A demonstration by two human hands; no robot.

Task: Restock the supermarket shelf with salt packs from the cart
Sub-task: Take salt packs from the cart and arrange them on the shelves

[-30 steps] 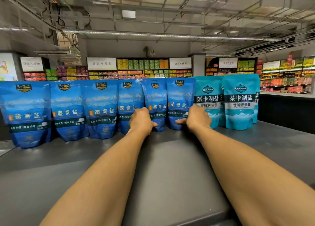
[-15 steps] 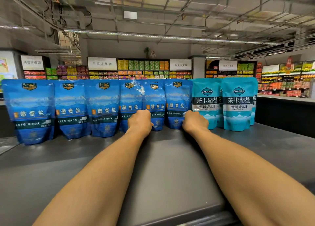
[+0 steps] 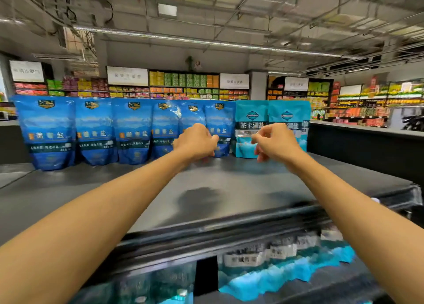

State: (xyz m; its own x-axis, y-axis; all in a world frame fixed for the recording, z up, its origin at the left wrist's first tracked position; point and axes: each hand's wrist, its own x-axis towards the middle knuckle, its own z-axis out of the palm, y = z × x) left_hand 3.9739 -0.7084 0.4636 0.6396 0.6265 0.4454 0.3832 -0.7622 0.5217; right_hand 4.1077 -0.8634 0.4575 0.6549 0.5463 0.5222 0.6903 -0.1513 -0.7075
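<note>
Six blue salt packs [image 3: 94, 131], two teal salt packs [image 3: 251, 120]

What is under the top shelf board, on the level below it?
Under the top shelf board, teal salt packs show on the right and darker packs on the left, blurred. The board covers how far back they go.

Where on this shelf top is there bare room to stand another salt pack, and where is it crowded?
Bare: the grey shelf top in front of the row, between the packs and the front lip, and right of the teal packs. Crowded: the back row, where the blue packs stand side by side, some overlapping.
</note>
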